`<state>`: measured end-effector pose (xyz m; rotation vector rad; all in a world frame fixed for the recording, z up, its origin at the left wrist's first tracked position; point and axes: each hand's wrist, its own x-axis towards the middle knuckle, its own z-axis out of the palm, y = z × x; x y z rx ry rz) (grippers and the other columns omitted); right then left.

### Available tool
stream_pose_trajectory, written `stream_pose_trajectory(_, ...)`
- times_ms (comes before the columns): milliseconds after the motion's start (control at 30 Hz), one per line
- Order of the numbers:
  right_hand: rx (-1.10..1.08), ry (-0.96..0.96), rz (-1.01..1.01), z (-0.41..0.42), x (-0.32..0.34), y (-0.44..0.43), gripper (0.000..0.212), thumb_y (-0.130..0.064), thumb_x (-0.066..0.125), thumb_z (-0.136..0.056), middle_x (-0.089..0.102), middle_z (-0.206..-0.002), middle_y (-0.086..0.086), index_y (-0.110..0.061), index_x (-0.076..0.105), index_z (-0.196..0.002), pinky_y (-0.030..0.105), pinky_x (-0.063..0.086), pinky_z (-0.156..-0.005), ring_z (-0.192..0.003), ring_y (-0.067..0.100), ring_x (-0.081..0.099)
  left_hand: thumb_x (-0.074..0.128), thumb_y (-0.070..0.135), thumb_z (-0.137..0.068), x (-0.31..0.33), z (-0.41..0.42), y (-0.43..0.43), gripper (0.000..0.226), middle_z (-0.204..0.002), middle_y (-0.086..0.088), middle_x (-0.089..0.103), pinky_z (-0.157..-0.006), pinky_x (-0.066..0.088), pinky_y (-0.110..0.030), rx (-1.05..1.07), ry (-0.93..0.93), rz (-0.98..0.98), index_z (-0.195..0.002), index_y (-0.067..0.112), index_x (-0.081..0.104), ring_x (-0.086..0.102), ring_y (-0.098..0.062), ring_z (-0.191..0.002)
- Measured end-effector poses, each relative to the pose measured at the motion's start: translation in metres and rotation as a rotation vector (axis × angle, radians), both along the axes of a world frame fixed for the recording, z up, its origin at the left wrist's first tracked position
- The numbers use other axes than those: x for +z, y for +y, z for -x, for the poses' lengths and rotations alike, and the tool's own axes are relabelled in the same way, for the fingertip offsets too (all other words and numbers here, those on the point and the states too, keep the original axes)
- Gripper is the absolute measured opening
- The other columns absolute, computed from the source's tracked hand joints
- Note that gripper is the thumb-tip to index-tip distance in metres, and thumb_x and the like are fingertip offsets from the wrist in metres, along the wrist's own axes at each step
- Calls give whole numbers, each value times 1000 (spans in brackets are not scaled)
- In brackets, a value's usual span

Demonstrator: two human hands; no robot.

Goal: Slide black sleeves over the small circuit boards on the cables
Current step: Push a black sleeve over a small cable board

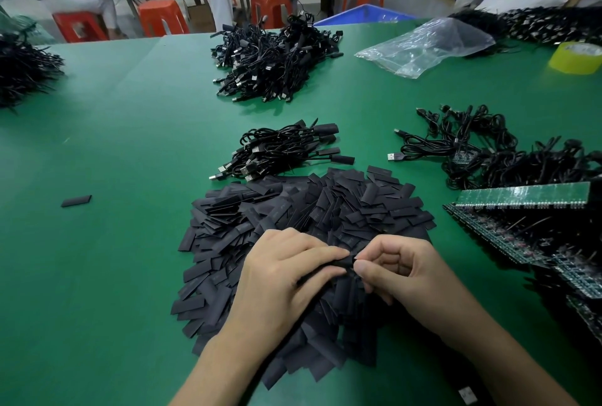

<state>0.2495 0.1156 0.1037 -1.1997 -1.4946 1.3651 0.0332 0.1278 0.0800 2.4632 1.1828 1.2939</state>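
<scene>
A wide pile of flat black sleeves (312, 210) covers the green table (130, 145) in front of me. Over its near part, my left hand (283, 278) grips a black sleeve (342, 264) between thumb and fingers. My right hand (400, 272) pinches the sleeve's open end with thumb and forefinger, its other fingers curled. Whether a board is inside the sleeve is hidden. A small bundle of sleeved cables (286, 151) lies just beyond the pile. Unsleeved cables with bare green boards (488, 151) lie at the right.
A big heap of black cables (277, 60) sits further back. Green board panels (527, 197) lie at the right edge. A clear plastic bag (426, 44) and a yellow tape roll (576, 57) are at the far right. One stray sleeve (76, 201) lies left. People and red stools stand behind.
</scene>
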Motion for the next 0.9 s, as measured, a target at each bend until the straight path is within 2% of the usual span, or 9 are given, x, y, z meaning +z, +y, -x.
stream_pose_trajectory(133, -5, 11, -15, -1, 1, 0, 16, -8, 71, -95, 66, -64, 4, -17, 71, -81, 22, 44, -52, -54, 13, 53, 77, 36, -94, 0, 1, 1, 15, -96, 16, 71, -81, 40, -25, 22, -19, 4, -105, 26, 80, 63, -5, -91)
stream_pose_trajectory(500, 10, 11, -6, 1, 1, -2, 17, -5, 71, -94, 66, -63, 4, -14, 70, -80, 21, 44, -52, -54, 11, 53, 78, 27, -93, -1, 0, 0, 15, -100, 12, 72, -79, 48, -33, -49, -24, -8, -106, 20, 80, 65, -8, -91)
stream_pose_trajectory(667, -12, 73, 3, 1, 4, -1, 10, -18, 71, -91, 68, -66, 6, -18, 72, -81, 20, 44, -53, -52, 13, 52, 84, 31, -84, 3, -6, -4, 30, -103, 13, 72, -85, 52, -29, 84, -165, 47, -111, 19, 79, 66, -6, -95)
stream_pose_trajectory(767, -41, 121, 33, 2, 1, 0, 20, -9, 69, -96, 68, -67, 8, -20, 72, -79, 20, 44, -53, -50, 13, 50, 86, 33, -80, 7, -10, -9, 36, -96, 15, 71, -84, 53, -26, 183, -251, 78, -113, 21, 77, 68, -5, -90)
stream_pose_trajectory(900, -56, 170, 68, 7, 2, 0, 26, -7, 66, -97, 68, -68, 10, -22, 72, -76, 21, 46, -55, -49, 16, 51, 89, 32, -79, 10, -15, -15, 34, -89, 15, 71, -78, 57, -33, 252, -306, 101, -111, 22, 78, 69, -7, -84)
